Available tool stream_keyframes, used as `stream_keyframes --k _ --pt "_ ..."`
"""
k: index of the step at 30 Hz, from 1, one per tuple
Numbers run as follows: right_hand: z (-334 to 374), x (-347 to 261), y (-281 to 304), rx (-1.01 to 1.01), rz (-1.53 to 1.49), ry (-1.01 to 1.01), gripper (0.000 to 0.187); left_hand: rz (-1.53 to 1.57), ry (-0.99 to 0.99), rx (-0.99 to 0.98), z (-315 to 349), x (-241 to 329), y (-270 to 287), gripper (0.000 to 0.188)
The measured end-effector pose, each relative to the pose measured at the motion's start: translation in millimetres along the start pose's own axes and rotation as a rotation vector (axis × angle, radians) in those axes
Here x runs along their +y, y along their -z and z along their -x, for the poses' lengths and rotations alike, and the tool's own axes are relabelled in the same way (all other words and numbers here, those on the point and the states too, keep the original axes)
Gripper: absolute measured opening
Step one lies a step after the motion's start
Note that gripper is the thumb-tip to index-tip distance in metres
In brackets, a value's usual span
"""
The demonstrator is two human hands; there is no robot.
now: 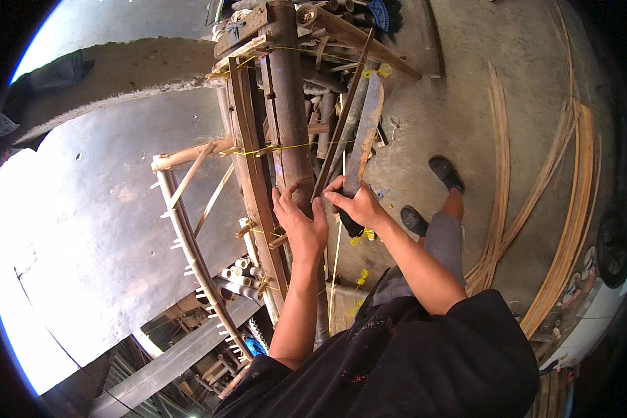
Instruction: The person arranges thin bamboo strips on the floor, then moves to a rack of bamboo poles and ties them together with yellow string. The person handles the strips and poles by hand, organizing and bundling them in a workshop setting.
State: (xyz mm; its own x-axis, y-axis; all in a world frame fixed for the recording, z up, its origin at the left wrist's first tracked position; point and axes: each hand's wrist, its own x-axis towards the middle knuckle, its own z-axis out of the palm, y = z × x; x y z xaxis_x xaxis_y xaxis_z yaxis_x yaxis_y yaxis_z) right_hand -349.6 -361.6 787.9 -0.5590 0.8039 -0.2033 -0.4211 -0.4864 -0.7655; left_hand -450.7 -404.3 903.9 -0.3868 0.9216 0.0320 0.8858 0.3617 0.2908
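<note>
My right hand (361,206) is closed around the handle of a machete (366,125), whose broad, stained blade points up and away. Its thumb and fingertips come close to the lower end of a narrow dark bamboo strip (344,115). My left hand (302,228) has its fingers stretched out against a thick dark bamboo pole (290,118). The left thumb is near the same end of the strip; whether it presses on it I cannot tell. Left of the pole stands a brown wooden beam (249,160) tied with yellow cord.
A bamboo rack with pegs (188,244) leans at the left by a grey wall (104,181). Long split bamboo strips (571,216) lie on the concrete floor (460,104) at the right. Cut bamboo pieces (240,273) are stacked below the rack. My sandalled feet (444,173) stand right of the frame.
</note>
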Motion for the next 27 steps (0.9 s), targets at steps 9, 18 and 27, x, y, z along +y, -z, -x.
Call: stream_keyframes --k 9,18,27 --pt "-3 5 -4 0.020 -0.010 0.104 0.013 -0.073 -0.033 0.012 -1 0 -1 0.039" --pt "0 14 -5 0.068 -0.020 0.134 0.014 -0.102 -0.110 0.088 7 -4 -7 0.025" --pt "-5 21 -1 0.168 0.131 0.288 0.013 -0.117 -0.213 0.154 0 0 -15 0.028"
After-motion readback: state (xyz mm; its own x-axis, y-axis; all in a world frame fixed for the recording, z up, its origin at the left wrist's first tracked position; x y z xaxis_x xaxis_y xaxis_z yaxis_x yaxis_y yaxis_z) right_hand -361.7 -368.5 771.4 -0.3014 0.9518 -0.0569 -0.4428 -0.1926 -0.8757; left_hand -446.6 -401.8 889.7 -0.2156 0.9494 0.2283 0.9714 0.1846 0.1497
